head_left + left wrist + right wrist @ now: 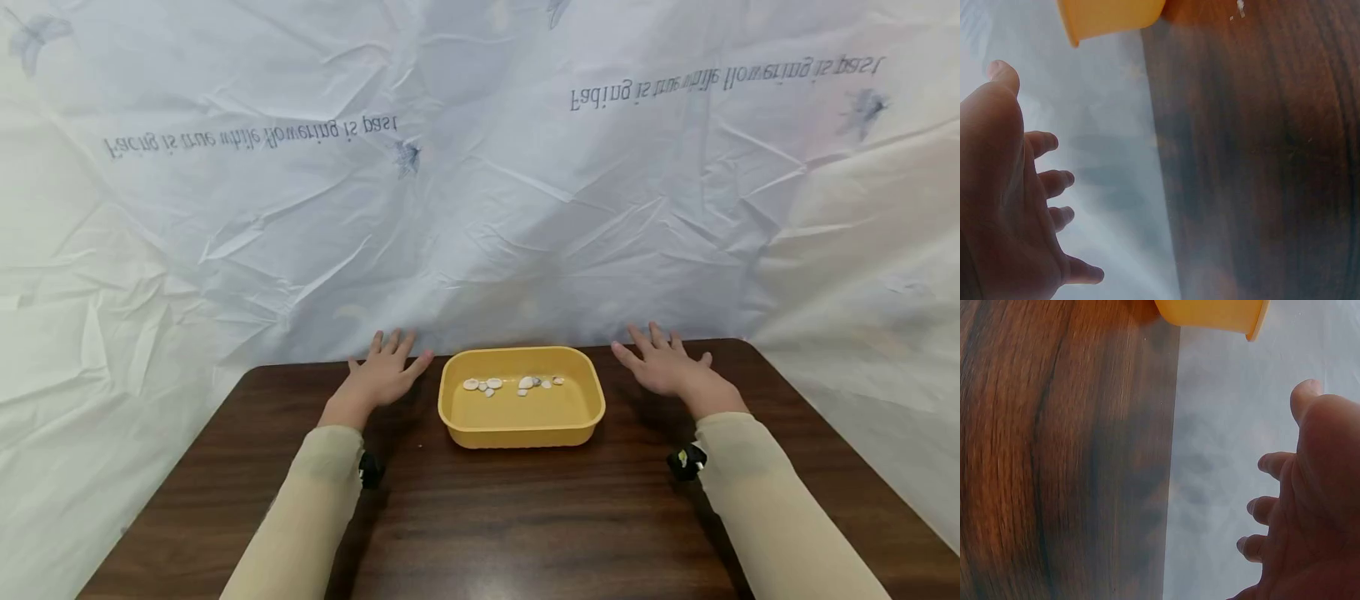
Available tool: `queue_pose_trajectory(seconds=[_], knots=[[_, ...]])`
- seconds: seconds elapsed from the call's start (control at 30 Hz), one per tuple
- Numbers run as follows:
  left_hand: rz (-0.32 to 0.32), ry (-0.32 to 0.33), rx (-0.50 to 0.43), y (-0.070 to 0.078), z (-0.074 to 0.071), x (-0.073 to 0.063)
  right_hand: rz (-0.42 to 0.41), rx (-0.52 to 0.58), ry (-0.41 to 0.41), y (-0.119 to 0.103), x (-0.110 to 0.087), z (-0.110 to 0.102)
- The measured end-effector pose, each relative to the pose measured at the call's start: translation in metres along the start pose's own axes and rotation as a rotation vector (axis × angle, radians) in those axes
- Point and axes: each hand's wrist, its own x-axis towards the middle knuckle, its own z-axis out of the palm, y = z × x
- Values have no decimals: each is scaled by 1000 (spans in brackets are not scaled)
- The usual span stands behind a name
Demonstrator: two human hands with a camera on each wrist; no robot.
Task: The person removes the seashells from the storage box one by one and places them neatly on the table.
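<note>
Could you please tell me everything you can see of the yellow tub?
The tub is a yellow rounded rectangle, seemingly plastic, with a rimmed edge and shallow walls. Upright and uncovered, it sits on the brown table near the far edge. Small, mostly white pieces lie on its floor in two groups; nothing else visibly touches it.

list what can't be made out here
Head view: white pebble-like pieces, too small to tell stone from shell.
Both wrist views: top edge cuts off the yellow rectangular basin; inside unseen.
Left wrist: white speck on dark brown wood-grain table, too small to identify.
Right wrist: bottom edge cuts off the little finger of the right hand.
</note>
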Motion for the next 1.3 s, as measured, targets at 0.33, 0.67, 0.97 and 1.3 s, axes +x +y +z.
queue_pose_trajectory(seconds=[0.33,0.67,0.97,1.3], knots=[[-29,-25,-16,-9,2,-1,-3,25,-7,3,10,2],[-28,-34,0,-13,-1,0,-16,3,-12,1,16,3],[-27,-41,-2,-4,-7,-1,-36,-3,-6,2,16,-1],[-28,-55,-29,-6,-7,-6,-64,-12,-19,-10,0,-9]])
